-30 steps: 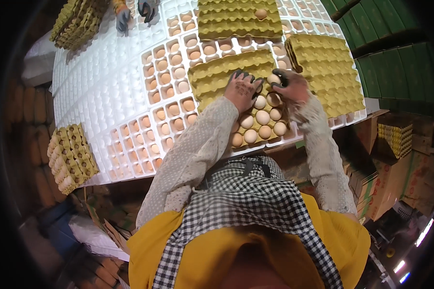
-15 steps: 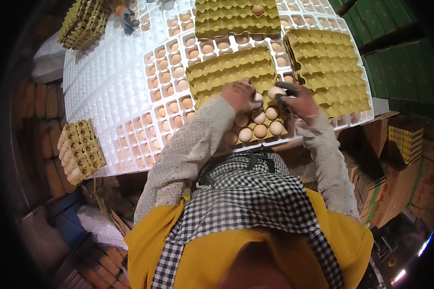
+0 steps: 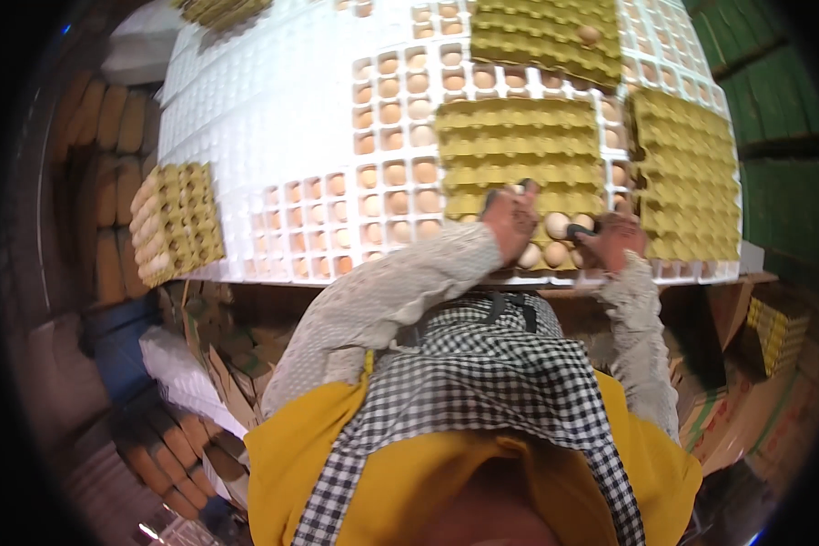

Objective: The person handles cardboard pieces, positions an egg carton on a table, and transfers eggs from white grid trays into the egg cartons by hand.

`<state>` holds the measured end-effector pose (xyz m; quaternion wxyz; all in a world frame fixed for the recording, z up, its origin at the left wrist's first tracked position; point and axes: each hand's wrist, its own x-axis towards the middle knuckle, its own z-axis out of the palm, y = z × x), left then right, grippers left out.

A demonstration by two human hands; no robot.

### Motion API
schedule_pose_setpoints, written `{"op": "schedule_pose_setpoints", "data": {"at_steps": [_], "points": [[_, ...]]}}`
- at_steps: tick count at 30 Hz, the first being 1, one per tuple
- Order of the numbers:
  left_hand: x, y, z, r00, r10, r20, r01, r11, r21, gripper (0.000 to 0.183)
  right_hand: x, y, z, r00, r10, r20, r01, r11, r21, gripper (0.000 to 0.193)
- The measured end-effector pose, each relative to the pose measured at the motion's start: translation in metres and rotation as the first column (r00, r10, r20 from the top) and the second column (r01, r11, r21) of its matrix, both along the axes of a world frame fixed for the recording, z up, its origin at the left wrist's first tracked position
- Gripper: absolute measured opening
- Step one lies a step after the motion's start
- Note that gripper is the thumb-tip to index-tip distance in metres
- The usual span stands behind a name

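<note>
A yellow-green egg tray [image 3: 519, 146] lies in front of me, its near rows holding several eggs, one of them a pale egg [image 3: 557, 225]. Over its left near side my left hand [image 3: 511, 224] is closed, with a small pale part of an egg [image 3: 519, 189] showing between dark-covered fingertips. To the right, my right hand [image 3: 621, 242] is low over the tray's near corner. Its dark-tipped thumb stretches left beside another egg [image 3: 585, 221], fingers apart. My left hand and forearm hide some of the tray cups.
White plastic trays [image 3: 273, 136] cover the table, many cups filled with eggs. More yellow-green trays lie at the far side [image 3: 546, 36] and right [image 3: 687, 173]. A tray stack [image 3: 177, 223] stands at the left edge. Green crates [image 3: 783, 109] line the right; cardboard boxes sit below.
The view has shifted, so the table appears lower and further right. My right hand has let go of its egg. The other person's gloved hand at the far left is out of view.
</note>
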<state>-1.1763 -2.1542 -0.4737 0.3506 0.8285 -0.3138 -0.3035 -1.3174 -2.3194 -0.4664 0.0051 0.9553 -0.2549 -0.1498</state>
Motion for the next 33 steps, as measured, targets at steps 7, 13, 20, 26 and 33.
{"op": "schedule_pose_setpoints", "data": {"at_steps": [7, 13, 20, 26, 33], "points": [[0.075, 0.117, 0.029, 0.852, -0.025, 0.523, 0.013, 1.000, 0.027, 0.055, 0.015, 0.029, 0.059, 0.879, -0.368, 0.304, 0.162, 0.830, 0.534, 0.044], [0.229, 0.272, 0.032, 0.728, 0.435, 0.530, -0.607, 0.769, 0.202, 0.057, 0.206, 0.176, 0.049, 0.767, -0.282, 0.576, -0.371, 0.537, 0.757, 0.042], [0.276, 0.285, 0.022, 0.907, 0.278, 0.315, -0.395, 0.822, 0.410, 0.063, 0.406, 0.290, -0.005, 0.963, 0.071, 0.258, -0.202, 0.826, 0.526, 0.061], [0.315, 0.303, -0.021, 0.662, 0.744, 0.093, -0.578, 0.586, -0.568, 0.032, 0.363, 0.311, -0.025, 0.815, 0.038, 0.578, -0.327, 0.853, 0.406, 0.047], [0.329, 0.289, -0.070, 0.618, 0.395, 0.680, -0.238, 0.918, -0.318, 0.037, 0.270, 0.259, 0.006, 0.677, 0.081, 0.731, -0.497, 0.784, 0.373, 0.050]]}}
